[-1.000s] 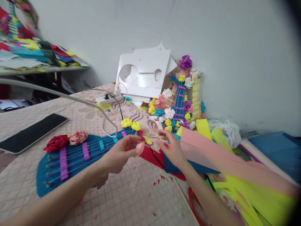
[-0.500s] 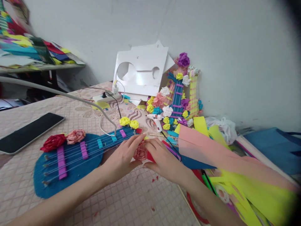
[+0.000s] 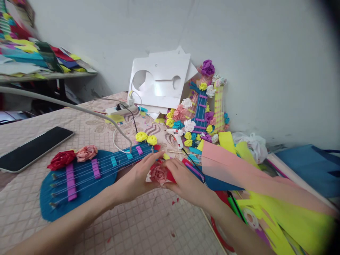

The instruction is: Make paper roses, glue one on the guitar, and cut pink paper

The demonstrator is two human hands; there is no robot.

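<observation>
Flower (image 3: 159,173) is held between cupped hands (image 3: 135,180); blue guitar neck (image 3: 121,161) is overlapped by white cable (image 3: 117,128); glue gun (image 3: 180,140) is seen beyond.

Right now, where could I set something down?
Quilted beige tablecloth shows bare, bar red scraps, nearer the body than the left hand and right hand; also between the flat black phone and blue stringed guitar. Crowded: the right, under a pink sheet and yellow sheets.
</observation>
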